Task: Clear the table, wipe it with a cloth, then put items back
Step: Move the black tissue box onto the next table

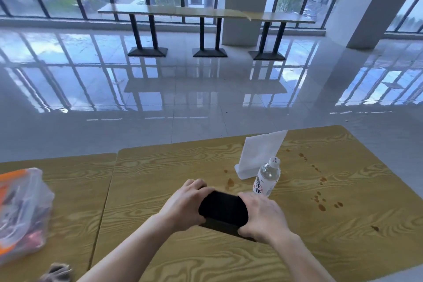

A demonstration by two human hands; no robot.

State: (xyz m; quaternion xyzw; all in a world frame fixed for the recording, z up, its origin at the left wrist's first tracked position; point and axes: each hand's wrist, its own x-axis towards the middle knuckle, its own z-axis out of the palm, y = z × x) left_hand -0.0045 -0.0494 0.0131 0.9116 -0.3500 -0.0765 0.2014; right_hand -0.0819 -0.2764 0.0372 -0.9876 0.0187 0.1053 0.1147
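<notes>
1. One water bottle (267,176), one folded white paper (261,153) and one plastic bag (20,210) sit on the desk (160,167); one black object (223,207).
2. Left hand (185,204) and right hand (261,217) each grip one end of it, beside the bottle.

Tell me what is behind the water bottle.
A white folded paper stands behind the water bottle; the bottle covers its lower right corner, so whether they touch cannot be seen.
</notes>
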